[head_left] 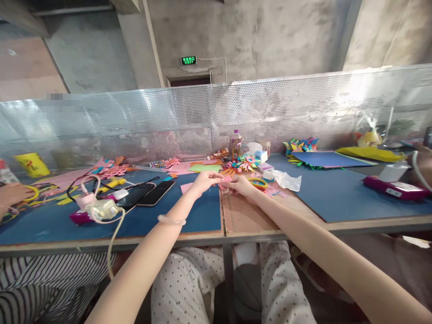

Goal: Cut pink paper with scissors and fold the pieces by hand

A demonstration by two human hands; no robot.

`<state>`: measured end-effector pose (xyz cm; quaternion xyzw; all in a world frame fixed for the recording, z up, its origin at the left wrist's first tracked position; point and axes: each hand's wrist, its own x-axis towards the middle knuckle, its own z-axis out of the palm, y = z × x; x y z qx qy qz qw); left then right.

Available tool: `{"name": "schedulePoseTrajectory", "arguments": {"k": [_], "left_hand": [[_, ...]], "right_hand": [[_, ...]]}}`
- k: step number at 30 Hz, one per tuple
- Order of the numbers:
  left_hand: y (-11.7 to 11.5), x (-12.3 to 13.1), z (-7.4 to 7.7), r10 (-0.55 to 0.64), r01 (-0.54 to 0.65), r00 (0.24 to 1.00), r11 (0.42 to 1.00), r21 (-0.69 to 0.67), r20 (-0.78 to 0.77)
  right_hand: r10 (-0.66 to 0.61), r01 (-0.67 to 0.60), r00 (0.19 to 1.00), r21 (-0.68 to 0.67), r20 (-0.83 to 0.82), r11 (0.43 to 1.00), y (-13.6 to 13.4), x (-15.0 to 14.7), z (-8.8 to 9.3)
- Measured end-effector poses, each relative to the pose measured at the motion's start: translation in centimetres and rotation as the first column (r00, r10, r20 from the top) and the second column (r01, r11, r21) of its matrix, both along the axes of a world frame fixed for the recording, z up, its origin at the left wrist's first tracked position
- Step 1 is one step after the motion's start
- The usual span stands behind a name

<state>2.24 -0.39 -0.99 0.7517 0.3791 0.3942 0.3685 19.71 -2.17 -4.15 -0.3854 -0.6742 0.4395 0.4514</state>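
My left hand [206,181] and my right hand [241,185] meet above the middle of the table. Between their fingertips is a small piece of pink paper [225,179], pinched from both sides. Its exact shape is too small to make out. Close beside my right hand lies a pair of yellow-handled scissors [258,183], partly hidden by the wrist. A pink sheet [186,187] lies flat to the left of my left hand, and a light green sheet [205,168] lies just behind it.
A drink bottle [236,145] stands behind colourful folded paper strips [248,163]. Crumpled white tissue [286,179] lies right. A black phone [156,193] and a power plug with cable [104,209] lie left. Other people's hands [13,198] show at both sides. A perforated metal screen [189,117] runs behind.
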Motion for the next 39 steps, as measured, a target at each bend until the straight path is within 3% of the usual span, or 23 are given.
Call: {"name": "schedulePoseTrajectory", "arguments": {"k": [10, 30, 39], "left_hand": [[0.3, 0.0, -0.2, 0.008, -0.008, 0.999, 1.000, -0.013, 0.039], [-0.1, 0.2, 0.0, -0.028, 0.028, 0.999, 0.999, -0.027, 0.034], [-0.2, 0.0, 0.2, 0.003, 0.002, 0.998, 0.997, -0.074, 0.063]], "right_hand": [[0.027, -0.029, 0.998, -0.035, -0.057, 0.999, 0.4, -0.2, -0.8], [0.037, -0.036, 0.999, 0.018, -0.010, 0.999, -0.5, -0.2, 0.5], [0.104, -0.110, 0.991, -0.059, -0.086, 0.992, 0.4, -0.2, -0.7]]}}
